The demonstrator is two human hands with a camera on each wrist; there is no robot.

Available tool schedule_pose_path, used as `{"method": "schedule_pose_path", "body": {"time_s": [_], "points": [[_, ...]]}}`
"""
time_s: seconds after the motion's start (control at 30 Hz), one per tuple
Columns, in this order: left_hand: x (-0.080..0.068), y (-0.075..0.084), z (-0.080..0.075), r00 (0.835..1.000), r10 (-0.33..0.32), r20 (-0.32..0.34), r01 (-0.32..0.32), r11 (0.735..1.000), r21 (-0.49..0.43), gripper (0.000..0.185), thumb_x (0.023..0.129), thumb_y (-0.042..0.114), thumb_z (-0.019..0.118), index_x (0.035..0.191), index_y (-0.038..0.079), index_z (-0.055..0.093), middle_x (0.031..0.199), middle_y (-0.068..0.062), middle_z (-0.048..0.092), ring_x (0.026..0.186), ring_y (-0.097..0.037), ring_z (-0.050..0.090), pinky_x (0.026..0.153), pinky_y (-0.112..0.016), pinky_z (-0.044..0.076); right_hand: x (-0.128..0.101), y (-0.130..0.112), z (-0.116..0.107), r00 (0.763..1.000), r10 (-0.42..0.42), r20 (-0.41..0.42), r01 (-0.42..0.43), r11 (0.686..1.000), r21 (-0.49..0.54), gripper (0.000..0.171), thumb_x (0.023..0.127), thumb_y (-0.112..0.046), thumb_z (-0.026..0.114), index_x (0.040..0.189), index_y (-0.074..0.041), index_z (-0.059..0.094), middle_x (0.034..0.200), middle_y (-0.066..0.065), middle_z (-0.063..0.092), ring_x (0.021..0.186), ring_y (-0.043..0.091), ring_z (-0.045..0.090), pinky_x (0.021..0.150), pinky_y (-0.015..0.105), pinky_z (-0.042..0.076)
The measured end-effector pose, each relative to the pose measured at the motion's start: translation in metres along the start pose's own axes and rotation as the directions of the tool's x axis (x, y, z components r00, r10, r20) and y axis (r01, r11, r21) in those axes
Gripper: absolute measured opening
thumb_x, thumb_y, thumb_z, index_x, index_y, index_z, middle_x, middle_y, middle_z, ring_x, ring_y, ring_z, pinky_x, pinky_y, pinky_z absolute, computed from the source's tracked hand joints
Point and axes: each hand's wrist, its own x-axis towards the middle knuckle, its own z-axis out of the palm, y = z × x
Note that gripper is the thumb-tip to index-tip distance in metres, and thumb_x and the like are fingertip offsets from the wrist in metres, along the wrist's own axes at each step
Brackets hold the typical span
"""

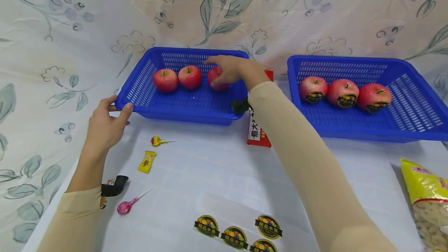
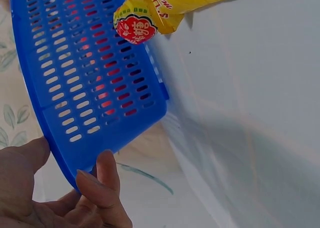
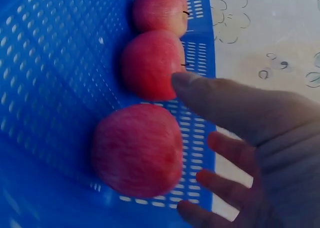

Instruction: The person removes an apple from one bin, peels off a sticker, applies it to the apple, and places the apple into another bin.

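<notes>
My left hand [image 1: 106, 125] pinches the near left corner of a blue plastic basket [image 1: 189, 114]. In the left wrist view, thumb and fingers stand on either side of the basket's rim [image 2: 42, 110]. Three red apples sit in a row inside: a left one [image 1: 165, 80], a middle one [image 1: 190, 77] and a right one [image 1: 214, 76]. Above the right apple is my right hand [image 1: 232, 70], its fingers spread. The right wrist view shows that apple [image 3: 139, 150] beside the thumb and fingers, with a gap between them.
A second blue basket [image 1: 371, 131] on the right holds three apples with black stickers [image 1: 346, 100]. A red box [image 1: 259, 137] stands between the baskets. Lollipops [image 1: 126, 207], a yellow-wrapped candy [image 1: 147, 161], a sticker sheet [image 1: 234, 237] and a yellow bag [image 1: 425, 189] lie nearer.
</notes>
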Motion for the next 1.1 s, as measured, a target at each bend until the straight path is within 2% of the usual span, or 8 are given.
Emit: {"method": "schedule_pose_path", "body": {"time_s": [0.13,0.27,0.5,0.63,0.7,0.73,0.9,1.1], "points": [[-0.001,0.002,0.001,1.0,0.005,0.001,-0.005,1.0,-0.001,0.083,0.105,0.056,0.044,0.163,0.004,0.016,0.144,-0.03,0.048,0.107,-0.041,0.068,0.086,-0.045,0.058,0.003,-0.001,0.003,0.997,0.065,0.045,-0.065,0.998,-0.006,0.077,0.099,-0.033,0.068,0.163,-0.027,0.026,0.164,0.01,0.03,0.147,0.033,0.032,0.116,0.052,0.038],[0.0,0.002,0.0,1.0,0.013,0.004,-0.013,1.0,0.0,0.082,0.105,0.054,0.045,0.163,0.004,0.016,0.144,-0.03,0.047,0.106,-0.042,0.068,0.083,-0.043,0.058,0.006,-0.001,0.005,0.993,0.109,0.046,-0.108,0.994,-0.016,0.077,0.098,-0.032,0.07,0.163,-0.028,0.028,0.163,0.011,0.031,0.145,0.034,0.033,0.113,0.054,0.042],[-0.002,-0.001,-0.001,1.0,0.009,0.002,-0.009,1.0,0.009,0.081,0.106,0.053,0.044,0.163,0.002,0.016,0.145,-0.031,0.047,0.105,-0.042,0.068,0.085,-0.049,0.059,0.016,-0.004,0.011,0.991,0.132,0.019,-0.129,0.986,-0.107,0.071,0.097,-0.032,0.07,0.159,-0.03,0.037,0.165,0.01,0.022,0.149,0.039,0.027,0.113,0.062,0.038],[-0.002,-0.001,-0.001,1.0,0.008,0.002,-0.008,1.0,0.005,0.081,0.106,0.053,0.045,0.162,0.002,0.017,0.144,-0.031,0.047,0.104,-0.041,0.069,0.077,-0.037,0.058,0.02,-0.005,0.013,0.988,0.157,0.0,-0.155,0.978,-0.138,0.068,0.096,-0.029,0.07,0.156,-0.032,0.039,0.164,0.01,0.024,0.151,0.041,0.023,0.112,0.065,0.036],[-0.002,-0.001,0.0,1.0,0.01,0.002,-0.011,1.0,0.007,0.081,0.106,0.053,0.045,0.162,0.002,0.017,0.144,-0.03,0.048,0.104,-0.041,0.069,0.074,-0.032,0.055,0.02,-0.004,0.014,0.988,0.156,-0.004,-0.155,0.981,-0.116,0.067,0.096,-0.024,0.07,0.155,-0.031,0.039,0.161,0.011,0.031,0.148,0.038,0.028,0.112,0.062,0.039],[-0.002,-0.001,0.001,1.0,0.01,0.002,-0.01,1.0,0.006,0.081,0.106,0.053,0.045,0.162,0.002,0.017,0.144,-0.03,0.048,0.104,-0.041,0.069,0.075,-0.034,0.056,0.02,-0.003,0.015,0.987,0.158,-0.005,-0.157,0.982,-0.104,0.067,0.096,-0.022,0.07,0.155,-0.031,0.039,0.16,0.01,0.033,0.147,0.037,0.029,0.112,0.061,0.039],[-0.002,0.0,0.002,1.0,0.016,-0.001,-0.016,1.0,0.0,0.082,0.106,0.053,0.044,0.162,0.001,0.017,0.145,-0.031,0.048,0.104,-0.042,0.069,0.083,-0.048,0.058,0.019,0.0,0.014,0.995,0.092,-0.034,-0.095,0.992,-0.084,0.066,0.095,-0.018,0.072,0.152,-0.026,0.041,0.151,0.011,0.044,0.138,0.031,0.04,0.112,0.053,0.042],[-0.002,-0.003,-0.001,1.0,0.019,-0.003,-0.019,1.0,0.007,0.082,0.106,0.054,0.044,0.162,0.0,0.017,0.144,-0.031,0.049,0.105,-0.043,0.07,0.08,-0.042,0.057,0.003,-0.016,0.002,0.994,-0.036,-0.102,0.021,0.99,-0.141,0.066,0.094,-0.03,0.074,0.151,-0.024,0.042,0.148,0.009,0.047,0.134,0.027,0.043,0.108,0.047,0.046]]}}
